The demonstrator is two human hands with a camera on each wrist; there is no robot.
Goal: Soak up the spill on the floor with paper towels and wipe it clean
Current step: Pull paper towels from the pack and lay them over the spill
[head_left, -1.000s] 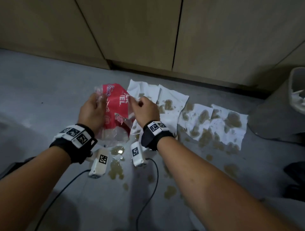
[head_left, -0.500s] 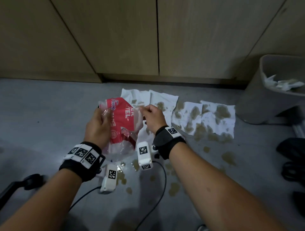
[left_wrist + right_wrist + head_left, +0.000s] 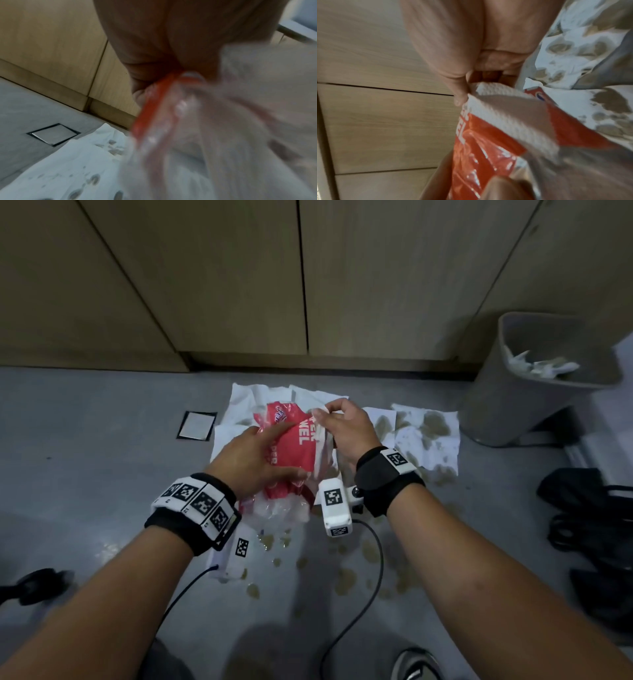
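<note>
Red plastic towel pack [image 3: 291,446], above the spill [image 3: 346,573], was gripped steady by the left hand [image 3: 253,460] so the right hand [image 3: 346,426] could pinch out a fresh sheet [image 3: 501,108].

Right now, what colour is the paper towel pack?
Red with white lettering, on clear plastic paper towel pack; best in the head view.

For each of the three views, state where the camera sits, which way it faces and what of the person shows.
Head: on the head, facing down at the floor; both forearms, left hand holding the red towel pack, right hand pinching a fresh towel.
Left wrist: along the palm at the pack's blurred plastic.
Right wrist: along the fingers pinching the towel.
Shared: pack, stained towels, cabinets.
</note>
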